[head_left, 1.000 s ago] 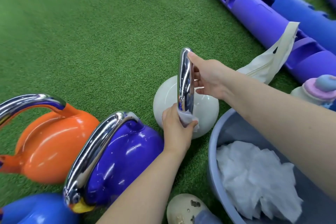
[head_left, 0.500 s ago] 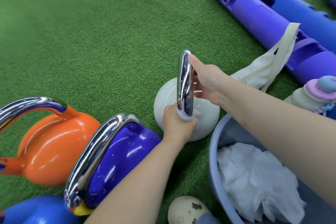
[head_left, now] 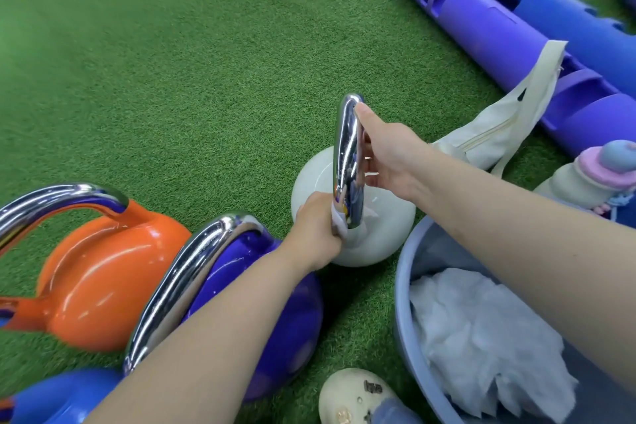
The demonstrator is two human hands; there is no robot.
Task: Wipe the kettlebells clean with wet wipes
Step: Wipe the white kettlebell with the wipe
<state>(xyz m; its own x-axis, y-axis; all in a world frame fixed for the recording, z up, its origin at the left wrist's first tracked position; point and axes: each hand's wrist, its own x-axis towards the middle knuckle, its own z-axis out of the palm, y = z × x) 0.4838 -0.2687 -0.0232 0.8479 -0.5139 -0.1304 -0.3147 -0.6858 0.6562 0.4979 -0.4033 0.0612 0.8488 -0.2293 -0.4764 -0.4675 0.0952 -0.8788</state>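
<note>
A white kettlebell (head_left: pixel 311 182) with a chrome handle (head_left: pixel 346 148) stands on the green turf at centre. My right hand (head_left: pixel 387 157) grips the upper part of that handle, thumb near its top. My left hand (head_left: pixel 318 225) holds a white wet wipe (head_left: pixel 340 227) wrapped round the handle's lower end, where it meets the ball. To the left stand a purple kettlebell (head_left: pixel 285 327), an orange kettlebell (head_left: pixel 103 282) and a blue kettlebell (head_left: pixel 65 399), each with a chrome handle.
A grey-blue basin (head_left: pixel 409 272) with crumpled white wipes (head_left: pixel 481 337) sits at lower right. Behind it lie a cream bag (head_left: pixel 499 127), a pastel bottle (head_left: pixel 592 179) and long purple and blue foam tubes (head_left: pixel 488 17). A cream shoe (head_left: pixel 354 396) shows at the bottom edge.
My left hand has slid the wipe a little lower along the handle toward the white ball. My right hand keeps its grip on the handle.
</note>
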